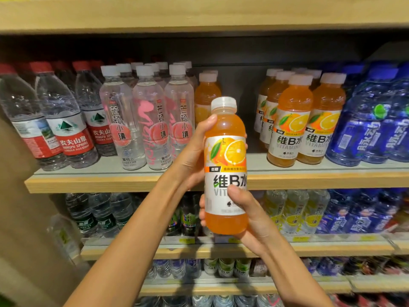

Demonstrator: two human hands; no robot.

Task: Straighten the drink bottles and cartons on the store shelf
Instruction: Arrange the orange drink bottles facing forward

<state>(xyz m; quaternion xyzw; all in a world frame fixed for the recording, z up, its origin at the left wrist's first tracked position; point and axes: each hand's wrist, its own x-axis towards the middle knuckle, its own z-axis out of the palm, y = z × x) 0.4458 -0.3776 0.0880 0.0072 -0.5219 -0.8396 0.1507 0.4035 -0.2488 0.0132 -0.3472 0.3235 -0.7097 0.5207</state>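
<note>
Right hand (247, 220) curls round the lower body of the orange plastic drink bottle with white cap (225, 156), thumb on the label; left hand (192, 151) grips its shoulder; bottle upright, axis vertical, held clear in front of the grey shelf board (254, 166); label reads "低糖", "维B水"; likely target gap directly behind, left of the matching orange bottles (292, 120); "农夫山泉" red-capped clear water bottles (66, 129) far left.

You're looking at a tan side wall (20, 218) running down the left. A dark back panel (239, 54) is showing up top. Yellow price tags (187, 241) are sitting along the lower shelf (132, 251) front edge, text too blurred. Something green (3, 301) is peeking in bottom left.
</note>
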